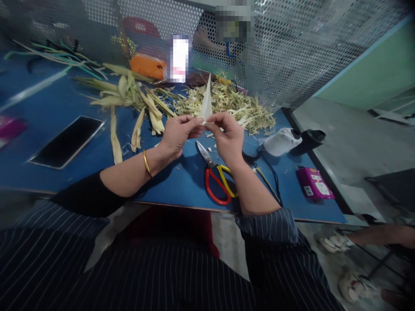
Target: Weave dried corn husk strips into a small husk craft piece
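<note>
Head view: pale pointed strip (206,104) upper centre of frame, long axis near upright, leaning slightly right, tip away from the grip. Left hand (177,134) and right hand (229,137) both pinch its base, equally near.

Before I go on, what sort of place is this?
Probably a small craft workshop: a blue table holds scissors and a heap of dry plant scraps, while the left hand and right hand pinch a pale strip.
</note>
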A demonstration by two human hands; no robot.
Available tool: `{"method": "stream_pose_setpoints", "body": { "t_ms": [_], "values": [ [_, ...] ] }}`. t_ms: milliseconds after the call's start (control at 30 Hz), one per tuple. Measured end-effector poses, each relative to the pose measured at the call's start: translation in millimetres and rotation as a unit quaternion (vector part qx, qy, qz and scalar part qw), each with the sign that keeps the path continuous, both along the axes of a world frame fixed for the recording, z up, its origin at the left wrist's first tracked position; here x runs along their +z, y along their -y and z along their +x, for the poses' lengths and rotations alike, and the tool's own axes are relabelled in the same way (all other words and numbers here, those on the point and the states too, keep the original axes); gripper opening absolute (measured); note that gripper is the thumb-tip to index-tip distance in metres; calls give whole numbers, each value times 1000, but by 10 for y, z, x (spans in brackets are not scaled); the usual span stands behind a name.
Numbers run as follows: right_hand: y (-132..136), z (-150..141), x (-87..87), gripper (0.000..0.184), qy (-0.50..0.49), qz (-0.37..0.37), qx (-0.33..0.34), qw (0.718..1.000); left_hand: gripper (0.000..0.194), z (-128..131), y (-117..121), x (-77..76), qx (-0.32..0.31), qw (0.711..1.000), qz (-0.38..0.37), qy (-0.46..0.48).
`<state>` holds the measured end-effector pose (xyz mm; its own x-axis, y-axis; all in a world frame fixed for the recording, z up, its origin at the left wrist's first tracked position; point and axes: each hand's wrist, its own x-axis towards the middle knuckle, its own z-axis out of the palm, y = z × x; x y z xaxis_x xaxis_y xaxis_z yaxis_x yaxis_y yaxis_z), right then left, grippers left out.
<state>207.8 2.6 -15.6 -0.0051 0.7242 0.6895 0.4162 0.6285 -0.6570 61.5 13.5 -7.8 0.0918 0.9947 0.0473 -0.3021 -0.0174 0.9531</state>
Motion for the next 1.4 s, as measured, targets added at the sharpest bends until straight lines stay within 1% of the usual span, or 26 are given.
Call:
{"method": "stream_pose_setpoints", "body": {
  "t_ms": [167,333,467,567,767,933,1033,1133,1200,1267,1400],
  "values": [
    [-5,-1,-18,6,-14,-19,3,1000,17,0,9,15,8,1000,-4,2],
    [-8,2,0,15,-39,-56,18,998,19,6,15,2,29,998,44,-33],
    [-28,23,1,22,-51,-77,9,996,23,12,29,-7,21,995,75,-59],
    [-40,23,-2,26,-59,-85,9,995,22,13,32,0,22,994,91,-62],
    [-28,-5,5,24,-80,-81,64,991,21,-7,-3,10,34,997,48,-49],
    [-56,3,-48,24,-82,-72,45,993,18,-9,16,23,37,997,38,-47],
    [-93,7,-82,32,-112,-84,55,989,19,-6,36,37,36,997,44,-56],
    [-108,-2,-85,40,-132,-116,83,981,17,-7,38,45,40,995,66,-71],
    [-103,-8,-76,39,-139,-132,96,977,17,-11,34,45,48,992,83,-87],
    [-99,-8,-72,36,-147,-136,94,975,19,-15,32,42,47,990,89,-99],
    [-121,20,-90,36,-143,-120,83,979,19,-26,29,43,16,993,74,-85]
  ]
}}
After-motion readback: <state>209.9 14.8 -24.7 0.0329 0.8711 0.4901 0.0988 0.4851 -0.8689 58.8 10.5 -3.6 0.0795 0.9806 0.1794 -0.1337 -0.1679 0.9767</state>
